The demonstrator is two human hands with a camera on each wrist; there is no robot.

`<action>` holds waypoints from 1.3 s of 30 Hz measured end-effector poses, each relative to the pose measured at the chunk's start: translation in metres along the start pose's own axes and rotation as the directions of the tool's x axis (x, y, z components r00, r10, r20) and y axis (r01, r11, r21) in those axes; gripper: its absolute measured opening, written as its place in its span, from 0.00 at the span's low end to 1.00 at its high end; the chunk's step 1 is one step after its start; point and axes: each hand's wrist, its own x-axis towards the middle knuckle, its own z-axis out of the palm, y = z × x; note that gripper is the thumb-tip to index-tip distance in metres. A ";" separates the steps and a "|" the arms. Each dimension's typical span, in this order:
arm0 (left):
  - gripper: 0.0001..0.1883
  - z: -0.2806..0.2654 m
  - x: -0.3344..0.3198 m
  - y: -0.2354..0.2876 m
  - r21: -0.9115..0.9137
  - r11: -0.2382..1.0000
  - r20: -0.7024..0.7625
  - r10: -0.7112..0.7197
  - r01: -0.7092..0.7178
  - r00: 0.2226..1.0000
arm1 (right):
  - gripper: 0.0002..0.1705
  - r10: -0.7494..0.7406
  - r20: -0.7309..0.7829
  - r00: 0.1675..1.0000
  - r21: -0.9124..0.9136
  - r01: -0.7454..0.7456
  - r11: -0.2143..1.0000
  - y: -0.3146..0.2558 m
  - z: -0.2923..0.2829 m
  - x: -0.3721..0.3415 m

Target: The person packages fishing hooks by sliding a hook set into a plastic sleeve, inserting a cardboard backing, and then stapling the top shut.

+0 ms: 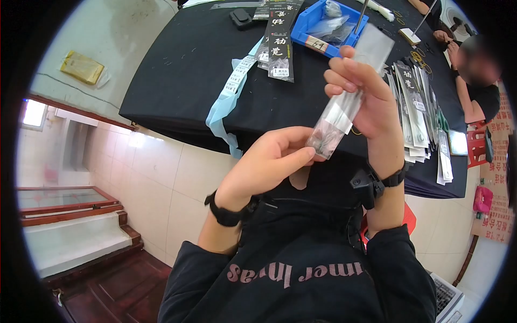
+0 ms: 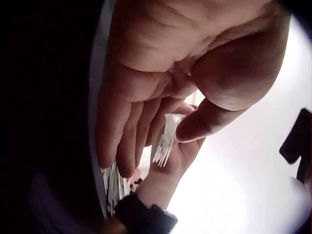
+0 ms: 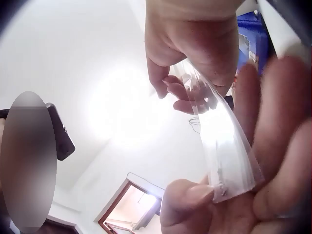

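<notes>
A long clear plastic bag (image 1: pixel 336 116) is held slanting over the table's near edge. A white label or card lies in its middle, and something small and dark shows at its lower end. My left hand (image 1: pixel 277 161) pinches that lower end; in the right wrist view its thumb (image 3: pixel 187 197) presses on the bag's corner (image 3: pixel 229 187). Higher up, my right hand (image 1: pixel 366 91) grips the bag with curled fingers, and the bag's flap rises behind them. In the left wrist view my left palm (image 2: pixel 161 44) hides most of the bag.
A blue bin (image 1: pixel 309 37) with clear bags stands on the black-covered table (image 1: pixel 177 70). Black-headed packets (image 1: pixel 280 48) and a light blue label strip (image 1: pixel 223 105) lie left of it. A stack of packets (image 1: pixel 414 113) is at right, by green-handled scissors (image 1: pixel 442 121). Another person (image 1: pixel 476 81) sits at far right.
</notes>
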 end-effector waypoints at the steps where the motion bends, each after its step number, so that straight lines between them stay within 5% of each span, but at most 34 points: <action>1: 0.18 0.003 -0.004 0.001 -0.001 1.000 -0.002 -0.001 0.001 1.000 | 0.11 -0.054 -0.012 0.998 -0.011 0.054 0.999 -0.001 0.000 -0.003; 6: 0.12 0.019 -0.015 0.003 0.175 0.983 -0.328 0.102 -0.046 0.939 | 0.10 -0.233 0.095 0.968 0.054 0.229 0.972 -0.003 0.008 -0.023; 12: 0.08 0.029 -0.021 -0.002 0.431 0.880 -0.302 0.348 -0.198 0.888 | 0.10 -0.349 0.272 0.897 0.024 0.356 0.934 -0.006 0.009 -0.043; 18: 0.07 0.030 -0.019 -0.003 0.435 0.881 -0.302 0.339 -0.188 0.891 | 0.10 -0.363 0.304 0.881 -0.034 0.391 0.920 -0.008 0.013 -0.050; 22: 0.07 0.024 -0.015 -0.008 0.351 0.918 -0.311 0.300 -0.184 0.902 | 0.11 -0.333 0.155 0.930 -0.046 0.343 0.938 -0.004 0.014 -0.050; 24: 0.13 0.009 -0.016 -0.009 0.108 0.994 -0.052 0.005 0.001 0.999 | 0.11 -0.260 0.065 0.963 -0.011 0.261 0.965 -0.001 0.015 -0.049; 27: 0.21 -0.008 -0.009 -0.007 0.078 0.996 0.153 -0.058 0.047 0.987 | 0.11 -0.138 0.088 0.987 0.011 0.138 0.990 0.006 0.020 -0.048; 29: 0.18 -0.007 0.002 -0.010 0.022 1.000 0.129 -0.016 0.014 0.991 | 0.12 -0.132 0.065 0.989 0.055 0.128 0.990 0.018 0.024 -0.048; 31: 0.17 -0.006 0.011 -0.009 -0.119 0.984 0.249 -0.096 0.129 0.964 | 0.12 -0.104 0.016 0.994 -0.016 0.104 0.994 0.027 0.027 -0.047; 37: 0.14 0.011 0.015 -0.007 -0.100 0.971 0.336 -0.175 0.220 0.925 | 0.10 -0.063 -0.025 0.998 -0.085 0.061 0.995 0.031 0.023 -0.048; 39: 0.15 0.011 0.017 -0.020 -0.298 0.908 0.419 -0.152 0.293 0.895 | 0.09 -0.068 -0.030 0.997 -0.141 0.063 0.988 0.033 0.019 -0.048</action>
